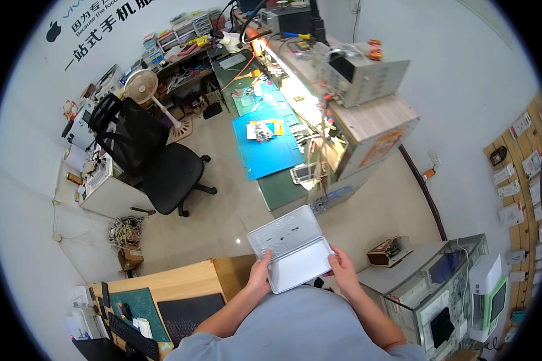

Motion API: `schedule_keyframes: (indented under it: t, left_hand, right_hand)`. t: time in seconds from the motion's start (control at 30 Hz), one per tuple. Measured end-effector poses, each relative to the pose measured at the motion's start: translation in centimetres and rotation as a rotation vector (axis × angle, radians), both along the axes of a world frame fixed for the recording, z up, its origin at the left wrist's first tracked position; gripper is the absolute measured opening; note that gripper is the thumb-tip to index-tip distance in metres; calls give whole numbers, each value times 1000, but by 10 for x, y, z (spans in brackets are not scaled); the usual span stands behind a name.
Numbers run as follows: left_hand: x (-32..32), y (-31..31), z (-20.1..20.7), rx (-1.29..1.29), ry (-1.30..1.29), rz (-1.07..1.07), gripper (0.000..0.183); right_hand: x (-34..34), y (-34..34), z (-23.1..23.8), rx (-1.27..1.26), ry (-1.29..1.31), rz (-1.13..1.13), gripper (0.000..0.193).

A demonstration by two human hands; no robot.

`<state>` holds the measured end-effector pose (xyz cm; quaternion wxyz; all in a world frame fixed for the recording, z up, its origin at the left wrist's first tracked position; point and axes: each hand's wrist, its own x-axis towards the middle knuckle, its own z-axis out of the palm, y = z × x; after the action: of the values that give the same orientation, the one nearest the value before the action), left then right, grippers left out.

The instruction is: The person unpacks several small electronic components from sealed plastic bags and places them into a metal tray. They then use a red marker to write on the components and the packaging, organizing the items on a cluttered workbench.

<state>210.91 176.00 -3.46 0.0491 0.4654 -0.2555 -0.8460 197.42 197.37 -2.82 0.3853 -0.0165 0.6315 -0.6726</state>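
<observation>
A flat white hinged case (301, 265) lies opened out in front of my body, its lid (286, 233) folded back on the far side. My left hand (259, 275) grips its left edge near the hinge, thumb over the rim. My right hand (342, 266) holds the right edge of the lower half, thumb on top and fingers beneath. A few small dark spots show on the inside of the lid; I cannot tell whether they are marks or loose pieces. The lower half shows a plain pale inner face.
Ahead stands a workbench with a blue mat (265, 150), small parts, tools and a bright lamp. A black office chair (171, 174) and a fan (141, 87) are to the left. A wooden desk (186, 280) is near left, a glass display cabinet (415, 295) near right.
</observation>
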Motion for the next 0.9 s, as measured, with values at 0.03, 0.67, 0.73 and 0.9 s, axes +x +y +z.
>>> schedule_keyframes:
  t: [0.03,0.67,0.73,0.9]
  left_hand:
    - [3,-22,0,-7,-13,49,47]
    - [-52,-385,-49,-490,-265,392,49]
    - [-67,-416,-50,-530,-246,335,48]
    - [-141,-501,-67,-646,-84,97,45]
  right_hand:
    - [-3,-28,1,29,-30,36,45]
    - [-153,-326,-60,569,841,178,53]
    - [-158,-361,-66,694,1141,171,58]
    - [-166,-418,-118,805,612,-291,55]
